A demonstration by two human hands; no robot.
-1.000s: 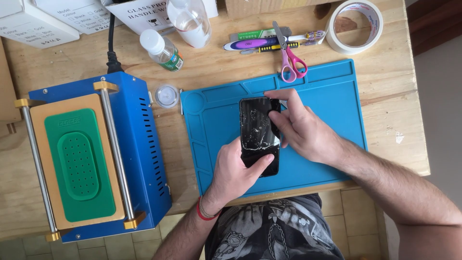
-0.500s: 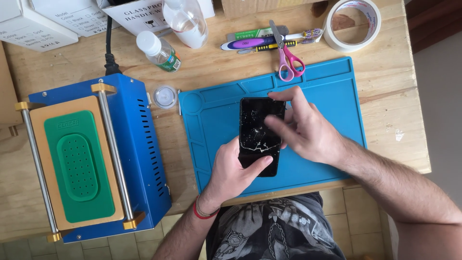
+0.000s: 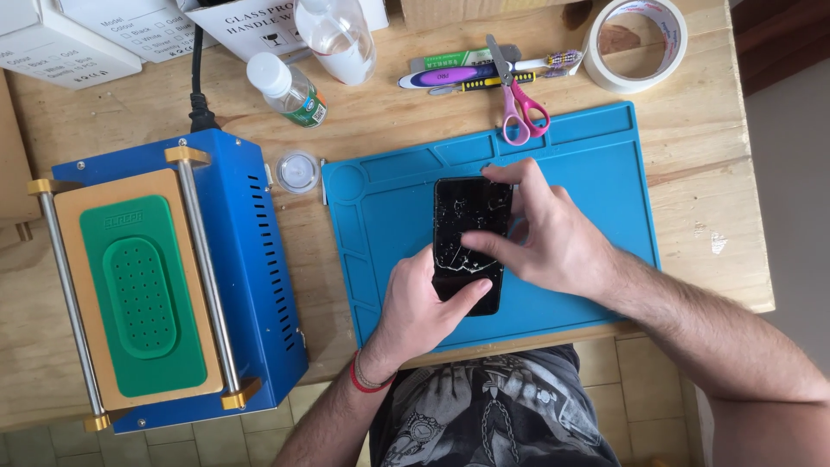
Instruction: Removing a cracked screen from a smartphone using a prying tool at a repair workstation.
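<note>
Fingers of the left hand (image 3: pixel 419 307) curl around the near, lower edge of a black phone (image 3: pixel 468 238) with a cracked screen, the thumb (image 3: pixel 467 298) laid across its bottom corner, so the hand is closed on it and pins it flat. Far to the left of those fingers stands a blue machine (image 3: pixel 251 259) with a tan top plate, a green pad (image 3: pixel 143 290) and two metal rods, its black cable (image 3: pixel 197 78) running away toward white boxes (image 3: pixel 60 43) at the back of the wooden worktop (image 3: pixel 346 112). Between the machine and the fingers, a little farther back, lies a small clear round lid (image 3: pixel 296 170), and beyond it a small bottle (image 3: pixel 288 88) on its side and a larger clear bottle (image 3: pixel 335 35). The phone lies lengthwise on a blue mat (image 3: pixel 588 156), directly under both hands. The right hand (image 3: pixel 553 242) comes in from the right with its fingers (image 3: pixel 484 242) bent and loosely spread; one fingertip presses the glass near the middle, while another rests at the phone's far top corner. It grips nothing that I can see. Beyond the right hand's fingers, past the mat's far edge, lie pink-handled scissors (image 3: pixel 519 108) and a few pens and tools (image 3: pixel 484 73). Farther right sits a roll of tape (image 3: pixel 635 43). A red band (image 3: pixel 363 380) circles the left wrist.
</note>
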